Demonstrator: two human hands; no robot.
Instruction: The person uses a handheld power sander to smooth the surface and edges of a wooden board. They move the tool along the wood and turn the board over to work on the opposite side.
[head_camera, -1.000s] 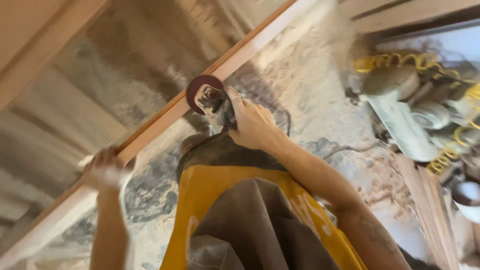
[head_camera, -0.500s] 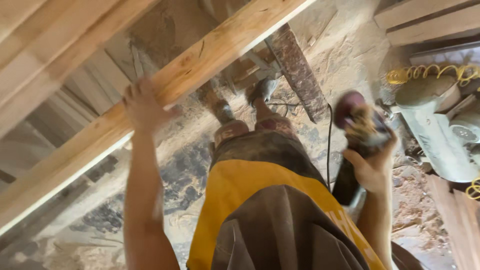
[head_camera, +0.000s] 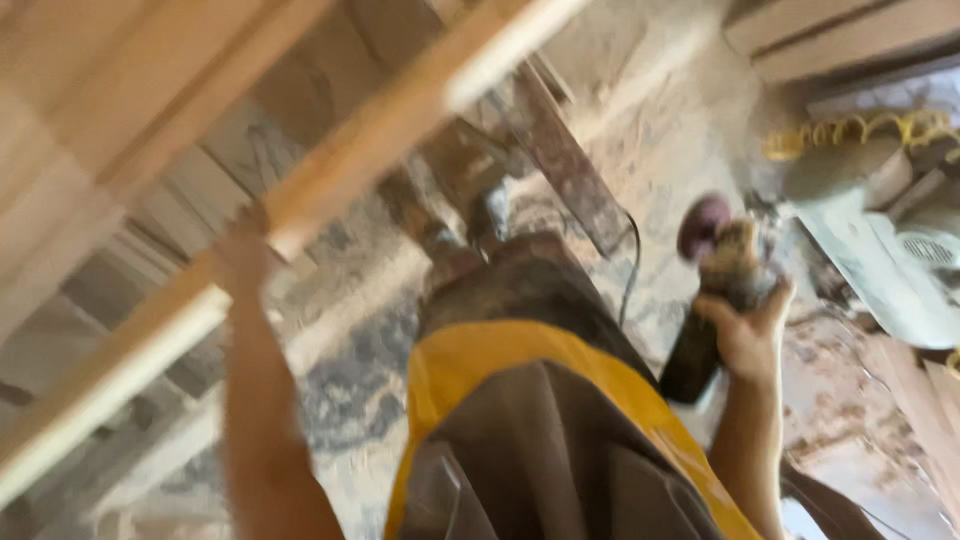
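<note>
My left hand (head_camera: 245, 255) grips a long pale wooden board (head_camera: 380, 110) that runs diagonally from lower left to upper right; the frame is blurred by motion. My right hand (head_camera: 748, 330) holds an angle grinder (head_camera: 722, 262) with a dark red sanding disc (head_camera: 703, 213) pointing up, well to the right of the board and apart from it. Its black cable (head_camera: 630, 270) trails down to the floor. My yellow shirt and brown apron fill the lower middle.
Sawdust covers the floor (head_camera: 640, 150). A rusty metal bar (head_camera: 565, 160) leans under the board. A grey machine (head_camera: 890, 260) with a yellow coiled hose (head_camera: 850, 130) stands at the right. Wooden planks (head_camera: 830, 40) lie at the top right, more stacked at the left.
The grinder came off the board's edge and moved to the right. My left hand slid up along the board, which turned from its narrow edge to its flat face and is shifting.
</note>
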